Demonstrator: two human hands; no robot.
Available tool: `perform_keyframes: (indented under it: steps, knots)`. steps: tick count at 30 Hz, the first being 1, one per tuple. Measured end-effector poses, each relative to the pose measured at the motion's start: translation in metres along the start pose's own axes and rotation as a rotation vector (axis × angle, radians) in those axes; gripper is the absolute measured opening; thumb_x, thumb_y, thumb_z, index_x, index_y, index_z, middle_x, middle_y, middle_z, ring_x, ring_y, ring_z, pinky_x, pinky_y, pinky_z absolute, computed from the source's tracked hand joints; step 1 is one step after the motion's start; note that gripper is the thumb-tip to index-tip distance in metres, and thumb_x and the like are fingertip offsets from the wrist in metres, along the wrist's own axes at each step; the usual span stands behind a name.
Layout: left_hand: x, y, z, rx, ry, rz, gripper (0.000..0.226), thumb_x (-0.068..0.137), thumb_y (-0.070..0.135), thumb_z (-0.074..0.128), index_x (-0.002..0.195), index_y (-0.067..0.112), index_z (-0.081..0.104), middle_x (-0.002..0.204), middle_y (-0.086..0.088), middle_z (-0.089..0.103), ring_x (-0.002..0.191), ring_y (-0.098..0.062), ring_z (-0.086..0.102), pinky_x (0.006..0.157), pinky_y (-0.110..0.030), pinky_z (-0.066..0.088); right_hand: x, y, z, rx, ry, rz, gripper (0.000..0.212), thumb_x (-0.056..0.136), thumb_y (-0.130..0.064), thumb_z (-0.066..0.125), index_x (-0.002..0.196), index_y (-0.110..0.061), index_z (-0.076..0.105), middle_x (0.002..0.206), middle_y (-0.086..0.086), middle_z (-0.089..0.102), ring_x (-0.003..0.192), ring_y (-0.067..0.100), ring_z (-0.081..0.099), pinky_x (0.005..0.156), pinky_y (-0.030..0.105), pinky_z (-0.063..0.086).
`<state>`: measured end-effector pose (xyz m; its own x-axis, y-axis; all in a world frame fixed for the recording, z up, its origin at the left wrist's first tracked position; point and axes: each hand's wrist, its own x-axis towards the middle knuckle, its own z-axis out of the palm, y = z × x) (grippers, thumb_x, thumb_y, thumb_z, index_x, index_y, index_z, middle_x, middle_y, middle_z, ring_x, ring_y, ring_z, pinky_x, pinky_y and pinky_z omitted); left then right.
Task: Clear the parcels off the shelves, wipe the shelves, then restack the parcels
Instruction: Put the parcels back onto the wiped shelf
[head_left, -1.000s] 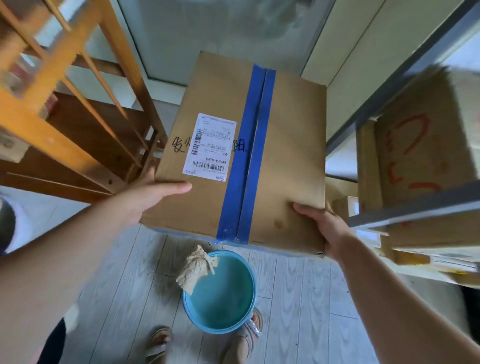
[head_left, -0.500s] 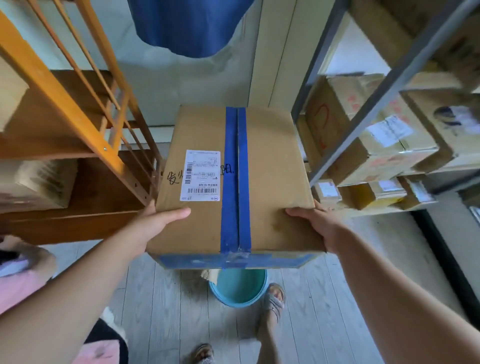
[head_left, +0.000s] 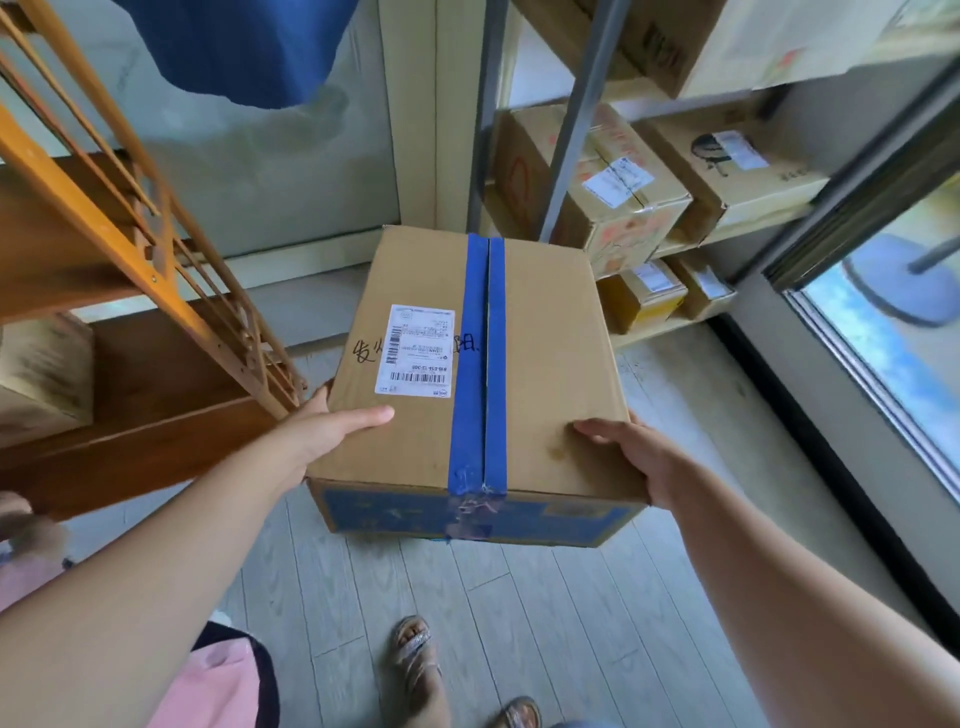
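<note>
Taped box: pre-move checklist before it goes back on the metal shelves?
1. Both hands on the taped box: left hand, right hand at its near corners. Ok.
2. Box level: ok.
3. Blue tape seal closed on top: ok; scuffed on the near edge.
4. Free slot on the metal shelves: cannot tell, visible tiers hold parcels.
5. Floor ahead: ok.
6. Shelves wiped: cannot tell.

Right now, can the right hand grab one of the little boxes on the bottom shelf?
Probably not: the right hand and left hand both hold the big box, which sits between them and the little boxes.
</note>
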<state>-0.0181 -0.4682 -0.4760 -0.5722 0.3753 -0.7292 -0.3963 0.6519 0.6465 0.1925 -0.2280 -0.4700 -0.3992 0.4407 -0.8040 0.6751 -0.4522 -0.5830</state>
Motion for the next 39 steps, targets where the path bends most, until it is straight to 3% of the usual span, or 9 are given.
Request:
perform_keyframes:
  steps: [5, 9, 15, 20, 23, 27, 31, 35, 39]
  knots:
    - [-0.02, 0.007, 0.04, 0.039, -0.108, -0.008, 0.121, 0.041, 0.049, 0.089, 0.144, 0.026, 0.03, 0.13, -0.004, 0.056, 0.117, -0.025, 0.053, 0.103, -0.045, 0.041, -0.025, 0.03, -0.043, 0.049, 0.041, 0.028, 0.046, 0.081, -0.025, 0.069, 0.122, -0.026, 0.048, 0.101, 0.01, 0.066, 0.077, 0.023, 0.064, 0.058, 0.029, 0.051]
    - [-0.034, 0.02, 0.082, 0.07, -0.172, 0.033, 0.083, 0.068, 0.031, 0.081, 0.138, 0.022, 0.037, 0.109, -0.001, 0.059, 0.111, -0.025, 0.054, 0.098, -0.04, 0.044, -0.051, 0.05, -0.086, 0.082, 0.095, 0.031, 0.046, 0.081, -0.028, 0.07, 0.122, -0.025, 0.048, 0.097, 0.009, 0.067, 0.075, 0.023, 0.065, 0.057, 0.028, 0.051]
    - [-0.057, 0.05, 0.138, 0.089, -0.257, 0.096, 0.131, 0.025, 0.046, 0.084, 0.142, 0.023, 0.031, 0.121, -0.004, 0.061, 0.103, -0.024, 0.062, 0.081, -0.036, 0.053, -0.088, 0.062, -0.15, 0.146, 0.177, -0.016, 0.051, 0.081, -0.029, 0.07, 0.125, -0.03, 0.046, 0.099, 0.009, 0.068, 0.076, 0.023, 0.066, 0.06, 0.03, 0.053]
    - [-0.089, 0.089, 0.188, 0.059, -0.328, 0.183, 0.131, 0.05, 0.035, 0.089, 0.151, 0.019, 0.006, 0.123, -0.003, 0.057, 0.101, -0.021, 0.061, 0.082, -0.036, 0.053, -0.131, 0.062, -0.207, 0.174, 0.256, -0.111, 0.048, 0.081, -0.03, 0.069, 0.123, -0.033, 0.047, 0.097, 0.007, 0.069, 0.071, 0.021, 0.067, 0.051, 0.025, 0.052]
    - [-0.103, 0.111, 0.208, 0.041, -0.335, 0.224, 0.105, 0.07, 0.027, 0.081, 0.15, 0.018, 0.013, 0.108, -0.002, 0.061, 0.095, -0.02, 0.062, 0.076, -0.033, 0.053, -0.152, 0.056, -0.232, 0.184, 0.297, -0.153, 0.042, 0.084, -0.031, 0.066, 0.121, -0.03, 0.045, 0.093, 0.007, 0.067, 0.066, 0.02, 0.065, 0.044, 0.022, 0.05]
    - [-0.122, 0.145, 0.227, 0.044, -0.385, 0.322, 0.134, 0.033, 0.038, 0.09, 0.148, 0.021, 0.022, 0.121, -0.008, 0.063, 0.098, -0.023, 0.065, 0.073, -0.034, 0.055, -0.176, 0.05, -0.264, 0.235, 0.318, -0.202, 0.049, 0.081, -0.036, 0.066, 0.126, -0.028, 0.048, 0.105, 0.011, 0.069, 0.074, 0.025, 0.066, 0.062, 0.031, 0.054]
    - [-0.141, 0.179, 0.244, -0.006, -0.446, 0.36, 0.098, 0.067, 0.021, 0.082, 0.146, 0.021, 0.023, 0.108, -0.007, 0.066, 0.094, -0.024, 0.065, 0.079, -0.037, 0.054, -0.197, 0.032, -0.286, 0.222, 0.383, -0.226, 0.038, 0.084, -0.037, 0.064, 0.117, -0.023, 0.052, 0.087, 0.007, 0.068, 0.06, 0.018, 0.065, 0.049, 0.022, 0.048]
    - [-0.154, 0.222, 0.252, 0.041, -0.475, 0.443, 0.11, 0.039, 0.031, 0.086, 0.138, 0.024, 0.038, 0.108, -0.006, 0.069, 0.09, -0.023, 0.068, 0.067, -0.032, 0.056, -0.214, -0.002, -0.31, 0.229, 0.424, -0.313, 0.046, 0.083, -0.037, 0.064, 0.125, -0.023, 0.049, 0.095, 0.01, 0.067, 0.064, 0.021, 0.065, 0.056, 0.027, 0.049]
    - [-0.167, 0.273, 0.256, 0.043, -0.497, 0.55, 0.099, 0.04, 0.032, 0.084, 0.131, 0.018, 0.047, 0.104, -0.007, 0.071, 0.087, -0.023, 0.069, 0.063, -0.029, 0.055, -0.233, -0.046, -0.334, 0.275, 0.429, -0.409, 0.045, 0.083, -0.034, 0.064, 0.124, -0.021, 0.05, 0.094, 0.012, 0.067, 0.065, 0.024, 0.065, 0.054, 0.028, 0.052]
